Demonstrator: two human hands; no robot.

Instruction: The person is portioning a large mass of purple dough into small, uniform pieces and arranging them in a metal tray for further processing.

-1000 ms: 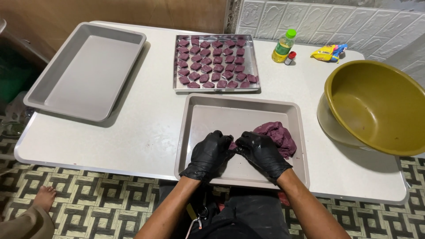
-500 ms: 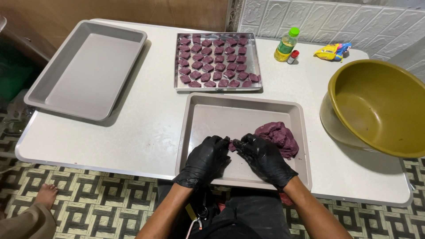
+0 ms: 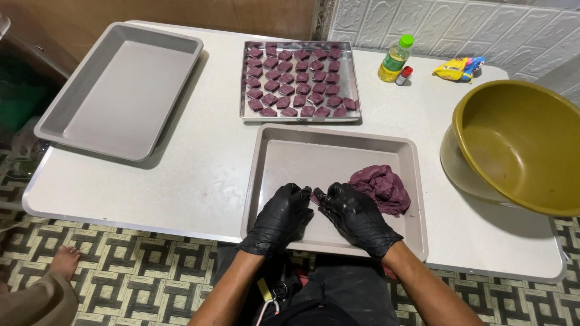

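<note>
Purple dough (image 3: 382,188) lay as one lump in the right half of the near grey tray (image 3: 338,139), directly in front of me on the desk (image 3: 199,169). Both hands were in black gloves and met at the tray's middle. Left hand (image 3: 283,214) and right hand (image 3: 353,214) had fingertips pinched together on a small purple piece between them; most of that piece was hidden by the fingers, so its shape could not be told. The right hand lay just beside the lump, perhaps touching its left edge.

Progress, judged from the layout: the metal tray (image 3: 301,116) beyond was almost filled with rows of small purple pieces (image 3: 290,81), flattened and roughly square. Only a little room was left at its near edge. The remaining lump looked good for a fair number more, so I judged the work past halfway but not finished.

A second grey tray (image 3: 121,90) sat bare at far left. The olive bowl (image 3: 519,145) stood at the right, stacked in a paler one. A small bottle with a green cap (image 3: 394,58) and a yellow packet (image 3: 453,68) stood by the wall.
</note>
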